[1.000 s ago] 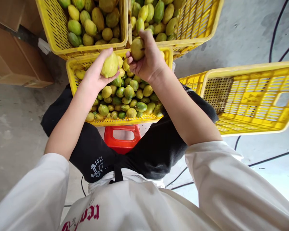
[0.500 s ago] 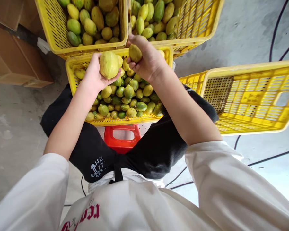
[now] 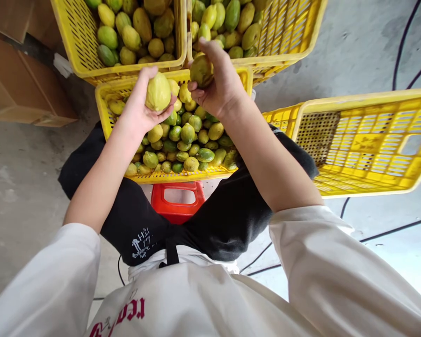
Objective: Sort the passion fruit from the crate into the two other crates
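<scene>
My left hand [image 3: 142,103] is closed around a large yellow lemon [image 3: 158,92], thumb on its upper left and fingers beneath. In my right hand [image 3: 221,84] is a smaller, darker olive-brown lemon [image 3: 201,71], held between thumb and fingers. Both hands are raised over a yellow plastic crate [image 3: 101,105] between my knees. Inside that crate lie many green and yellow lemons [image 3: 187,133] of mixed sizes. My hands and forearms cover part of its back and sides.
Two more yellow crates, one at the back left [image 3: 68,42] and one at the back right [image 3: 294,28], hold larger fruit. Another yellow crate [image 3: 368,140] stands at the right. A red stool [image 3: 178,213] shows between my legs. Cardboard boxes [image 3: 24,89] stand left; black cables [image 3: 402,51] cross the floor.
My right hand has moved slightly right and up, and the lemon in it has turned, showing a darker side. My left hand has shifted only a little, still holding its lemon.
</scene>
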A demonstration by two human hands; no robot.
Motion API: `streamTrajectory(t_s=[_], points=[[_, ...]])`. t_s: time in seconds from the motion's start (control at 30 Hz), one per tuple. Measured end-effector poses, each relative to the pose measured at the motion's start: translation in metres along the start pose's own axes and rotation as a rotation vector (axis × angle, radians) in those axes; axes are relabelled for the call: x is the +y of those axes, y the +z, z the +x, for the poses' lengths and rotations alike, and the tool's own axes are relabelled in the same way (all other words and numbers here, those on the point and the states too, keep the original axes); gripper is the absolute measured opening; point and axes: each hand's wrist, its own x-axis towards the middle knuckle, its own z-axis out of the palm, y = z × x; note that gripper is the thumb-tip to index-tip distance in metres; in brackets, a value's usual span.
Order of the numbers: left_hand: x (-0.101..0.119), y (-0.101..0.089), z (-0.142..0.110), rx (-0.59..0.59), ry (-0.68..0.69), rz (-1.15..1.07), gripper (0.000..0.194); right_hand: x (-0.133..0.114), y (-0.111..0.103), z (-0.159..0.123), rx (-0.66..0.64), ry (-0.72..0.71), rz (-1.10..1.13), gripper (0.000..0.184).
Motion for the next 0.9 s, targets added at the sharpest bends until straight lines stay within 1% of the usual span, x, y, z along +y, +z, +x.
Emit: streamTrajectory(t_s=[0.07,0.13,0.17,0.23,0.3,0.37,0.43,0.5,0.6,0.63,0.67,0.73,0.83,0.9], points=[[0.000,0.002,-0.004,0.016,0.061,-0.017,0.027,0.000,0.001,-0.002,-0.024,-0.051,0.034,0.029],[0.003,0.004,-0.006,0.038,0.118,-0.017,0.021,0.000,0.001,-0.003,-0.054,-0.067,0.055,0.028],[0.004,0.004,-0.006,0.043,0.129,-0.016,0.018,0.000,0.002,-0.003,-0.063,-0.056,0.052,0.032],[0.007,0.006,-0.006,0.036,0.110,-0.012,0.015,0.000,0.001,-0.001,-0.052,0.009,0.030,0.043],[0.007,0.007,-0.006,0.028,0.082,0.008,0.021,0.001,0.000,0.002,-0.044,0.089,0.017,0.054],[0.006,0.008,-0.006,0.032,0.066,0.028,0.028,0.001,-0.001,0.005,-0.056,0.135,0.028,0.059],[0.004,0.009,-0.006,0.036,0.045,0.011,0.026,0.002,-0.002,0.006,-0.046,0.119,0.016,0.059],[0.002,0.008,-0.004,0.037,0.004,-0.024,0.022,0.003,-0.002,0.005,-0.010,0.072,-0.021,0.052],[0.001,0.005,0.001,0.063,-0.043,-0.011,0.027,0.005,0.000,0.003,0.008,-0.014,-0.041,0.032],[0.002,0.004,0.002,0.065,-0.042,0.009,0.028,0.005,0.001,0.003,0.003,-0.028,-0.044,0.029],[0.002,0.002,0.003,0.062,-0.031,0.028,0.028,0.005,0.001,0.003,0.001,-0.035,-0.049,0.029],[0.003,0.000,0.004,0.048,0.009,0.043,0.026,0.004,0.001,0.003,0.010,-0.004,-0.059,0.038],[0.002,-0.002,0.003,0.038,0.057,0.019,0.025,0.001,-0.001,0.003,-0.002,0.084,0.004,0.064],[0.002,-0.002,0.002,0.035,0.096,0.019,0.023,-0.001,-0.002,0.002,-0.033,0.117,0.062,0.072]])
